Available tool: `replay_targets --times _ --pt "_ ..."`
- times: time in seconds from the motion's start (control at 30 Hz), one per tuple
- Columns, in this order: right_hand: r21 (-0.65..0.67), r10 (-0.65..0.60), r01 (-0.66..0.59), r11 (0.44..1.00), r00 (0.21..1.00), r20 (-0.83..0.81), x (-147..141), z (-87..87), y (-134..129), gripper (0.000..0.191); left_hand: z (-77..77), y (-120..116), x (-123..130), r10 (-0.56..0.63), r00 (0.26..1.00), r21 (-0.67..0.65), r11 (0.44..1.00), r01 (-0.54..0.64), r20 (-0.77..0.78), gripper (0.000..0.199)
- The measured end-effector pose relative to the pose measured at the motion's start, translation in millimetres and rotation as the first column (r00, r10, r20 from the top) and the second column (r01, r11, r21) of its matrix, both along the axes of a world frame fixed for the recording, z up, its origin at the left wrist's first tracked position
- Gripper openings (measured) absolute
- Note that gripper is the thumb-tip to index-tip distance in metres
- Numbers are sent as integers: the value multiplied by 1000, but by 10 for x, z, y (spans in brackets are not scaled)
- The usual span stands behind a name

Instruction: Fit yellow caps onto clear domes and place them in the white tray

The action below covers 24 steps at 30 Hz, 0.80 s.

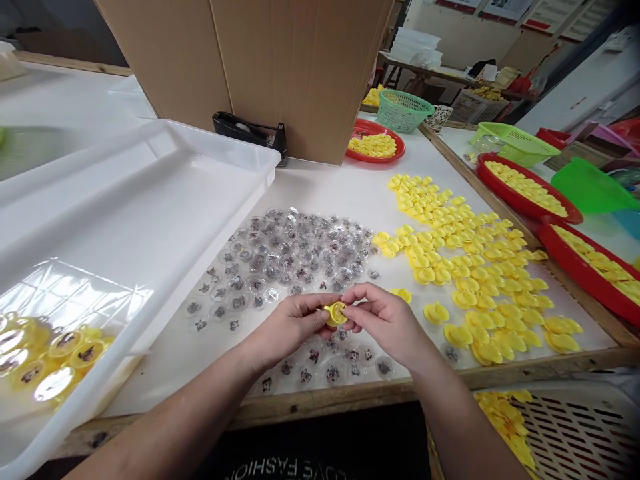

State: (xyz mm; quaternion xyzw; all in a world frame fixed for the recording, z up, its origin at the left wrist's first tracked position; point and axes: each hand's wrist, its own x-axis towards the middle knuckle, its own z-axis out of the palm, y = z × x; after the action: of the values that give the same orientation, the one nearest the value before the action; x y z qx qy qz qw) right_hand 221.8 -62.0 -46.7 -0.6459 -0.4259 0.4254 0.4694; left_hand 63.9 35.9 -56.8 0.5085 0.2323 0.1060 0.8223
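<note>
Cropped forearms [460, 417], part-hidden yellow piece [337, 313]

Passable: bare tabletop [313, 187] strip btwn tall cardboard [280, 73] & low-lying clear discs [300, 250], runs R twd red plate [377, 160]. In the way: cardboard at far side, raised wall of white tray [210, 220] on L, yellow pieces [465, 298] crowding R.

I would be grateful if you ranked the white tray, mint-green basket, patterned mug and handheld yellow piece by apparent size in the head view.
1. White tray
2. Mint-green basket
3. Patterned mug and yellow piece: too alike to rank; the piece is nearer.
</note>
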Motion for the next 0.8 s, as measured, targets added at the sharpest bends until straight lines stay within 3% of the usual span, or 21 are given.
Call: replay_targets --times 0.2,0.4,0.63,0.8 --pt "98 25 -59 993 950 312 -60 82 -34 16 -10 -27 22 68 998 -37 997 -67 14 32" --pt "115 30 -115 987 824 565 -104 175 -66 13 -60 -60 18 85 996 -3 996 -85 -4 31" --pt "155 -6 -105 982 812 583 -121 129 -95 24 -73 -96 23 130 991 54 990 -131 25 26" --pt "201 -30 -140 969 745 666 -127 148 -85 20 -81 -139 11 169 985 124 978 -170 19 27"
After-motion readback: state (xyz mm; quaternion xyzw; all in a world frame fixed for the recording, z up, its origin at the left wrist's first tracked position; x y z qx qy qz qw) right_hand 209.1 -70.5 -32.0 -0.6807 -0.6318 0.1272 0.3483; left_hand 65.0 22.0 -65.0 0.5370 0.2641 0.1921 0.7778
